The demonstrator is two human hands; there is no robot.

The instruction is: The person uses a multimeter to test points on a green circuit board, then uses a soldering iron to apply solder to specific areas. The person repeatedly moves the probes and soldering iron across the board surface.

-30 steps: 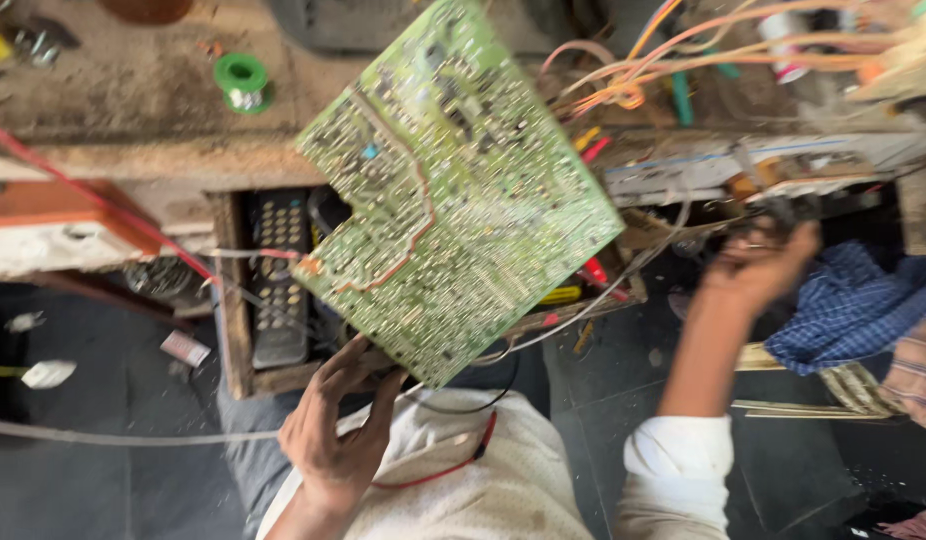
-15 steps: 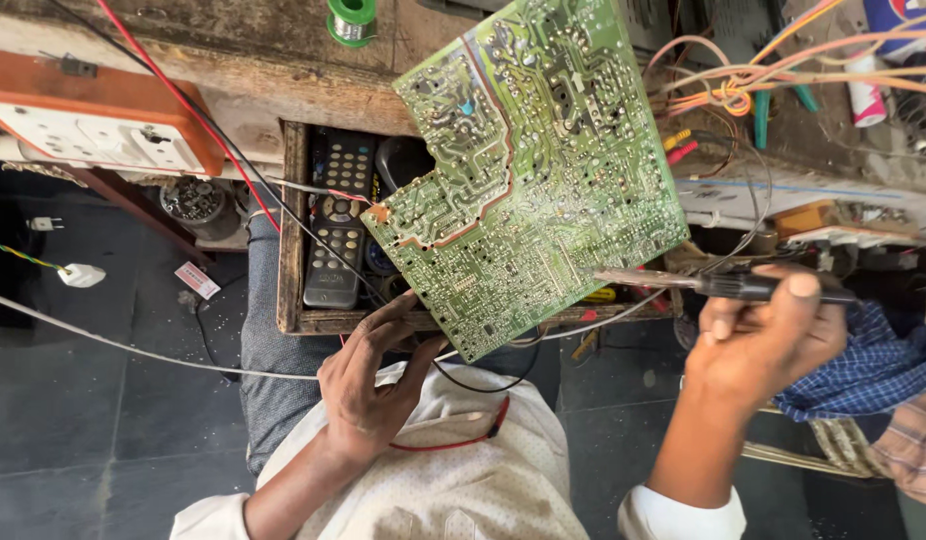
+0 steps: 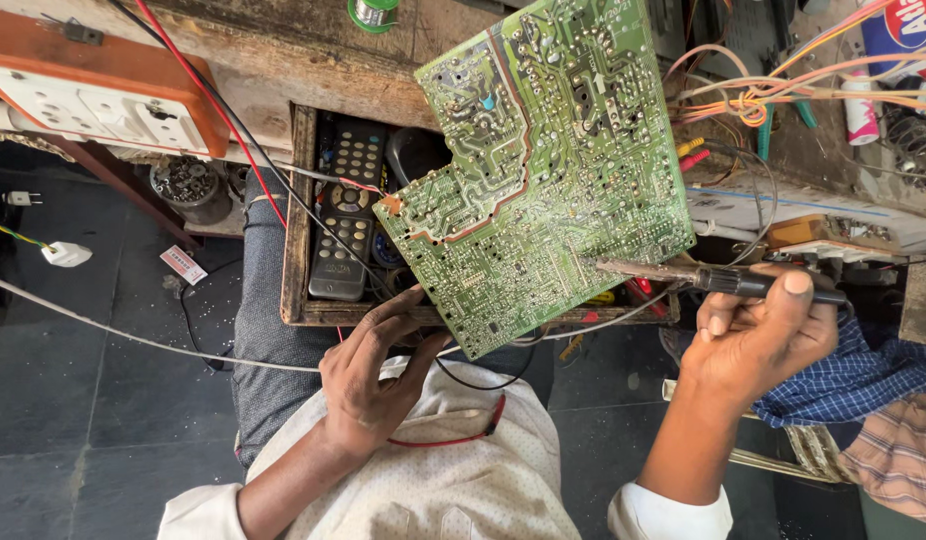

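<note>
Dark floor tiles lie below a worn wooden bench (image 3: 283, 60) whose open drawer (image 3: 301, 220) holds several remote controls (image 3: 345, 215). Over that drawer a green circuit board (image 3: 543, 170) is held up tilted, solder side toward the camera, one lower corner low near the person's lap. The left hand (image 3: 368, 375) supports it from beneath, fingers curled up against its lower edge. The right hand (image 3: 758, 335) is closed around the dark handle of a soldering iron (image 3: 713, 278), thumb laid along the top, and the metal tip rests on the board near its right edge.

For good work at this point, I judge that the board wants a firmer hold: propped on fingertips alone it may rock under the tip's pressure. The iron should touch only the one joint, lying flat enough to heat pad and lead together, and should not drag across neighbouring tracks, which run close here. The fingers under the edge are well away from the hot tip and ought to remain so.

Further out, black and red wires (image 3: 233, 140) trail across the drawer, an orange-backed socket board (image 3: 103, 100) sits at the bench's left, a reel of green wire (image 3: 371, 14) lies on top, and a tangle of orange leads (image 3: 773, 95) spreads to the right above a blue checked cloth (image 3: 853, 375).
</note>
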